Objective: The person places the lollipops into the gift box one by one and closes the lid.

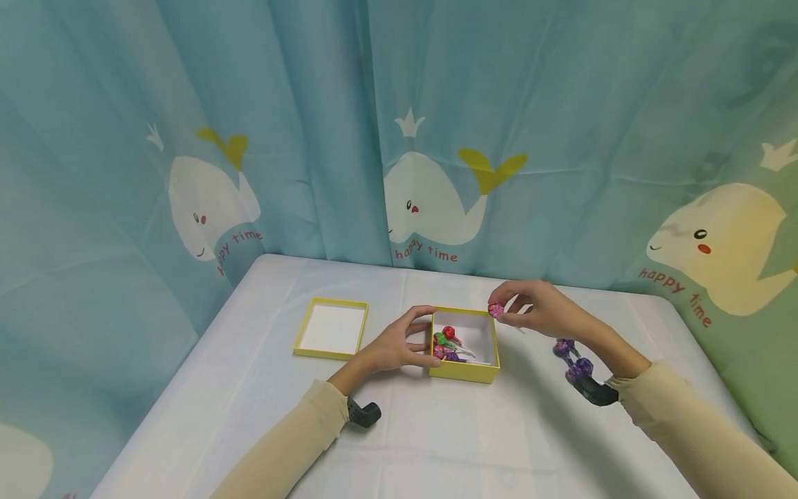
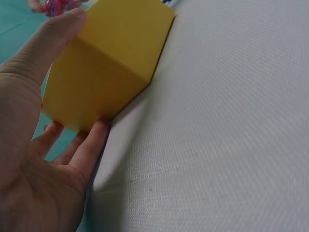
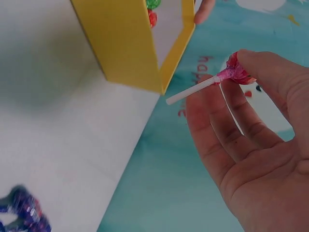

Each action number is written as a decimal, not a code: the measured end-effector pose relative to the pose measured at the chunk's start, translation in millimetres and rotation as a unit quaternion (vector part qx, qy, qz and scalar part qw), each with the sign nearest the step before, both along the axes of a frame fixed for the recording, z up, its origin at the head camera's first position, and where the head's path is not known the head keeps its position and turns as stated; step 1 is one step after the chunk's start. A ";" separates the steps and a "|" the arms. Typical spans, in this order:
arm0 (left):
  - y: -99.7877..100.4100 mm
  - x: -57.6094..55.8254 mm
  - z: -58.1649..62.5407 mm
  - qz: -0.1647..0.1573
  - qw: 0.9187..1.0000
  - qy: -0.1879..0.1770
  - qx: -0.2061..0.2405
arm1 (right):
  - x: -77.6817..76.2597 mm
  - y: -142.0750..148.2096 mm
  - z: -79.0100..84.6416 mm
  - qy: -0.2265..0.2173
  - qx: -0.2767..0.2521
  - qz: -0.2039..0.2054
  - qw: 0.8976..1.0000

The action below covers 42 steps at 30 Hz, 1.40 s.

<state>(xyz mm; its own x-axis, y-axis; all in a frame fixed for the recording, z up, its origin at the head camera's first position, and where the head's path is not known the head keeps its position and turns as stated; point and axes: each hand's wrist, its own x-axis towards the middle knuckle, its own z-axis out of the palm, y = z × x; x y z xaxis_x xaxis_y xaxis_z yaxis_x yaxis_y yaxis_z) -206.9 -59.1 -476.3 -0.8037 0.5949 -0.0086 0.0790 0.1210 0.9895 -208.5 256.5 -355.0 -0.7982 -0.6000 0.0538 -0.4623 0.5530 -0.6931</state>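
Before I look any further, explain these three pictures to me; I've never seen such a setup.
There is no machine here, only a person's two bare hands. The wide picture is taken from the head, looking forward and down; the other two are taken from the wrists, one for each hand.

The left hand grips the left side of an open yellow box, which has wrapped lollipops inside. The right hand pinches a pink lollipop by its wrapped head; the right wrist picture shows its white stick.

On the white-covered table, a shallow yellow-rimmed piece, probably the lid, lies left of the box, and purple lollipops lie to its right.
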 end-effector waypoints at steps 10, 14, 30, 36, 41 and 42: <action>1.1 -0.1 0.8 -0.002 1.000 0.004 0.003 | -7.9 -33.1 -9.7 0.025 0.005 0.041 0.999; 0.9 0.2 1.7 0.000 1.000 0.003 0.003 | -9.4 -42.8 -16.5 0.030 0.003 0.055 0.998; 0.7 1.4 1.6 0.004 1.000 0.005 -0.002 | -12.9 -63.8 -54.7 0.026 -0.011 0.100 0.995; 0.2 1.4 0.8 0.005 1.000 0.007 -0.001 | -12.5 -69.7 -61.6 0.013 -0.003 0.103 0.995; 0.2 1.2 -0.1 0.003 1.000 0.010 -0.001 | -11.5 -72.9 -66.9 0.012 -0.010 0.110 0.994; 0.1 1.2 -0.1 0.003 1.000 0.010 -0.001 | -11.0 -73.5 -66.9 0.011 -0.010 0.111 0.994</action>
<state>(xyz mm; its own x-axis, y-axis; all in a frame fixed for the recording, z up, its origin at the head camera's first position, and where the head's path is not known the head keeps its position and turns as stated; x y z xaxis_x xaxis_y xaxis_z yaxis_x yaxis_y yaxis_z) -205.7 -59.0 -476.4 -0.8068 0.5908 0.0070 0.0985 0.1229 0.9875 -219.5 183.0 -421.9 -0.6450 -0.7596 0.0838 -0.5866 0.4219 -0.6913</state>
